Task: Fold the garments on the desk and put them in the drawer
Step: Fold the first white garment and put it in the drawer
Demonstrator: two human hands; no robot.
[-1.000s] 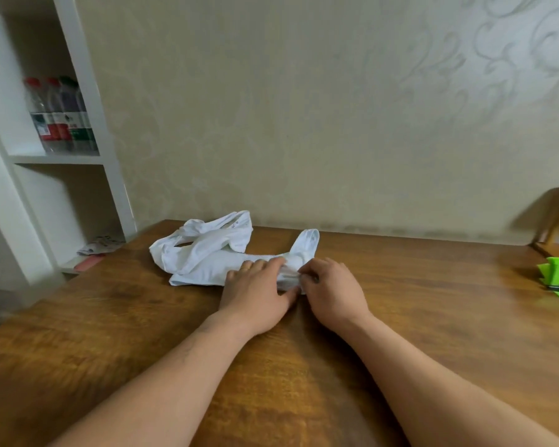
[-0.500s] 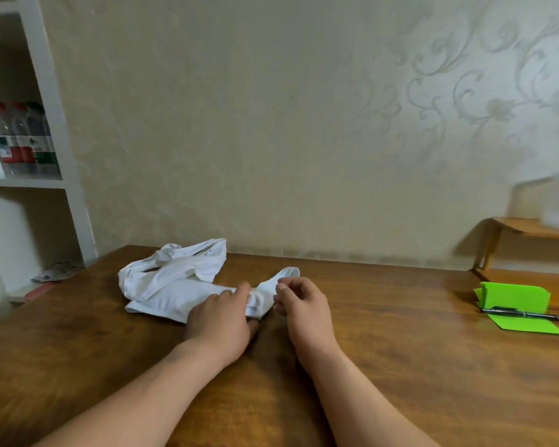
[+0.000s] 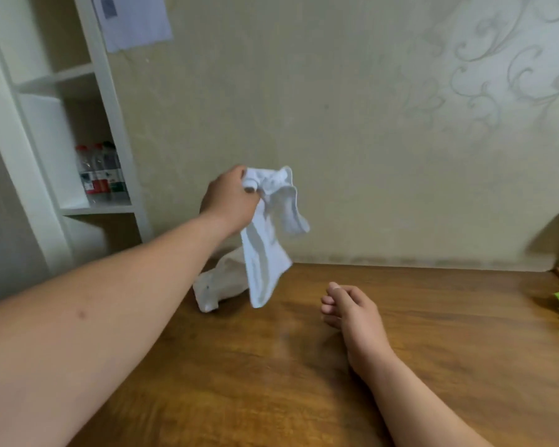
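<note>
Above the desk (image 3: 433, 333), left hand (image 3: 229, 201) clutches 1 sock (image 3: 265, 253) (white); right hand (image 3: 352, 309) loosely curled, empty.

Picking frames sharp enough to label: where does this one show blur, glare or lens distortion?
Head view: white shelf unit leans and smears from wide-angle bending; soft glare on brown wooden desk; raised left hand and white sock slightly soft.

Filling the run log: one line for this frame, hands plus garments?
left hand: lifts white sock off desk | right hand: empty, resting on desk | second white garment: on desk, unfolded
</note>
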